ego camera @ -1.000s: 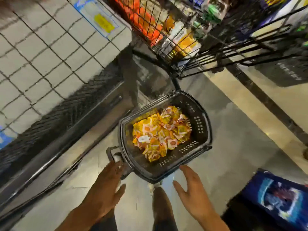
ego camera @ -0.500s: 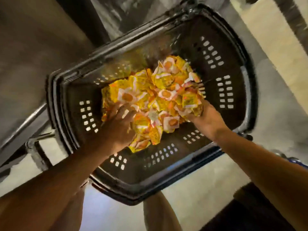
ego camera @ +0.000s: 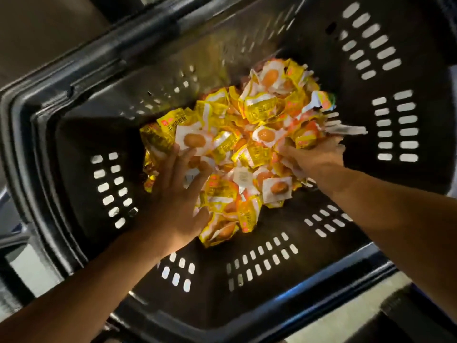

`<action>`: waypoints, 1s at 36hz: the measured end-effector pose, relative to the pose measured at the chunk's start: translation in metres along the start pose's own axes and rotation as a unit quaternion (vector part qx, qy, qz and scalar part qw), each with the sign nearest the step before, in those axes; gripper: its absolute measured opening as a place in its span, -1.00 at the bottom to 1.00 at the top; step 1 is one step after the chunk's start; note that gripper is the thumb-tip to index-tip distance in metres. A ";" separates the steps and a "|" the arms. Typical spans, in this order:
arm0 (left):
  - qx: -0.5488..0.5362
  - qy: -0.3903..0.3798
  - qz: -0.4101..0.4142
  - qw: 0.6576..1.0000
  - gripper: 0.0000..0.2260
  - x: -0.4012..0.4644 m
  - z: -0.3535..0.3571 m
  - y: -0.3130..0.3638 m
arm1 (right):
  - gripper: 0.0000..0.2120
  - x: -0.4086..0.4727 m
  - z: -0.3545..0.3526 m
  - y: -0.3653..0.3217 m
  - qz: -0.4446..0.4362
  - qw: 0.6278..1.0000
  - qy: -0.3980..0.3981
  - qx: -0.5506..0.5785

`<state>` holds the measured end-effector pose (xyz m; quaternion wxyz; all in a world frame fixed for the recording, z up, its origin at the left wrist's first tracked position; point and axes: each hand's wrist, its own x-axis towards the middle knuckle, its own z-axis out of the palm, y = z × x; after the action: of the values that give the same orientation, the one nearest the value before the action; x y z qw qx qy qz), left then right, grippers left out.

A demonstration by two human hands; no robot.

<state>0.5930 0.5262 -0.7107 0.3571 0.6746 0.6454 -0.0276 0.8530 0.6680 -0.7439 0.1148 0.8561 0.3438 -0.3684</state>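
Note:
A black plastic shopping basket (ego camera: pixel 111 184) with slotted walls fills the view. A heap of several small yellow, orange and white snack packets (ego camera: pixel 249 134) lies in its middle. My left hand (ego camera: pixel 178 194) lies flat on the left side of the heap, fingers spread and straight, pressing on the packets. On the right side of the heap, my right hand (ego camera: pixel 314 157) has its fingers dug in among the packets; the fingertips are hidden, with packets bunched around them.
The basket's thick rim (ego camera: pixel 81 70) runs across the upper left. Pale floor (ego camera: pixel 346 315) shows below the basket's near edge. A dark metal fixture (ego camera: pixel 14 238) sits at the far left.
My head has come closer to the basket, which now fills the view. Both hands stay on the heap, the left one spread flatter over the packets.

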 end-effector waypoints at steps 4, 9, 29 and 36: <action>0.006 -0.013 0.009 1.000 -0.30 -0.003 -0.001 -0.001 | -0.10 -0.005 -0.011 0.010 -0.020 0.998 0.046 0.027; 0.007 -0.092 -0.012 0.996 -0.33 -0.003 -0.019 0.002 | -0.53 -0.034 -0.032 0.020 -0.058 0.995 0.049 0.058; -0.741 -0.163 -0.287 0.585 -0.52 -0.026 -0.129 0.078 | -0.63 -0.221 -0.084 0.023 -0.186 0.899 -0.221 0.329; -0.692 -0.171 -0.275 0.645 -0.55 -0.022 -0.108 0.074 | -0.58 -0.231 -0.050 0.018 -0.286 0.886 -0.269 0.245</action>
<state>0.6096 0.5695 -0.5865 0.7999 0.0058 0.5599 0.2157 0.7785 0.5608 -0.5457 -0.1207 0.5895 0.4288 -0.6738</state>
